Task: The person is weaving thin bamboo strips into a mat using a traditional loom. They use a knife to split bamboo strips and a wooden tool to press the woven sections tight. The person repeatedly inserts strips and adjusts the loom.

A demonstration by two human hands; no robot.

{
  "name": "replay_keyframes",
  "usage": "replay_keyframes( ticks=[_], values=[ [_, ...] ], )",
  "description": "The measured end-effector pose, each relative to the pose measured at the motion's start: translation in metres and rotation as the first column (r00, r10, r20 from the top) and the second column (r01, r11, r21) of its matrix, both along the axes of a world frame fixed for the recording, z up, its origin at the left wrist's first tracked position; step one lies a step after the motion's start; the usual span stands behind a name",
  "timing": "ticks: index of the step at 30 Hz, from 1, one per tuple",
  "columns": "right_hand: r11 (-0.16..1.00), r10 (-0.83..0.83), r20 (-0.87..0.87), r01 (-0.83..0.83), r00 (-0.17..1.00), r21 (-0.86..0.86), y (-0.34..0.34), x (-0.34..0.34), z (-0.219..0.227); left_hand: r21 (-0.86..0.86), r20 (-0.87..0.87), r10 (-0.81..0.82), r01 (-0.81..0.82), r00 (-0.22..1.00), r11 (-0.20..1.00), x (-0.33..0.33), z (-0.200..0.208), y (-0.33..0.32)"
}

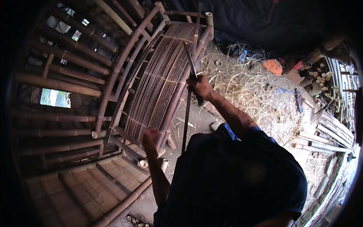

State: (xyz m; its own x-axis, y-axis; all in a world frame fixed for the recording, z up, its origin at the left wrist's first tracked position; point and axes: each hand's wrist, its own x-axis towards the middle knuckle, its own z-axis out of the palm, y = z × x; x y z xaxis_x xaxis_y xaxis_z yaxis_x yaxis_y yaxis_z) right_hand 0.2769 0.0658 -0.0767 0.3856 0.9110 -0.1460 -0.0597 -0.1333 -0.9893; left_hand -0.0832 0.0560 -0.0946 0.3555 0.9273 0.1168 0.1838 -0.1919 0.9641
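My right hand (202,87) is closed around the handle of a long knife. The knife's dark blade (190,60) points up and away, over the right side of a brown bamboo bench (174,104). A long, thin dark strip (186,125) runs past this hand toward my body; whether the fingers also grip it is hidden. Over the near end of the bench seat (153,81), made of narrow slats, is my left hand (151,137). Its fingers are blurred, and I see nothing distinct in them.
Pale curled shavings (242,89) cover the floor to the right. An orange item (273,67) lies beyond them. Bamboo poles (332,132) are piled at the far right. Bamboo frames (60,83) stand at the left, and another slatted bench (87,189) is at the lower left.
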Motion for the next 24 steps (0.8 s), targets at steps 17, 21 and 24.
replay_keyframes(
  ticks=[17, 21, 24],
  values=[
    [0.859, -0.51, 0.838, -0.074, -0.192, 0.506, -0.04, 0.011, -0.045, -0.307, -0.052, -0.302, 0.272, 0.952, 0.912, 0.135, 0.039, -0.019],
    [0.976, 0.208, 0.82, -0.174, 0.533, -0.135, -0.094, -0.046, 0.003, -0.36, -0.044, -0.251, 0.219, 0.967, 0.907, 0.154, 0.047, -0.002],
    [0.96, 0.243, 0.768, -0.258, 0.593, -0.105, -0.092, -0.056, -0.01, -0.35, -0.093, -0.196, 0.152, 0.976, 0.924, 0.152, 0.039, 0.001]
  ],
)
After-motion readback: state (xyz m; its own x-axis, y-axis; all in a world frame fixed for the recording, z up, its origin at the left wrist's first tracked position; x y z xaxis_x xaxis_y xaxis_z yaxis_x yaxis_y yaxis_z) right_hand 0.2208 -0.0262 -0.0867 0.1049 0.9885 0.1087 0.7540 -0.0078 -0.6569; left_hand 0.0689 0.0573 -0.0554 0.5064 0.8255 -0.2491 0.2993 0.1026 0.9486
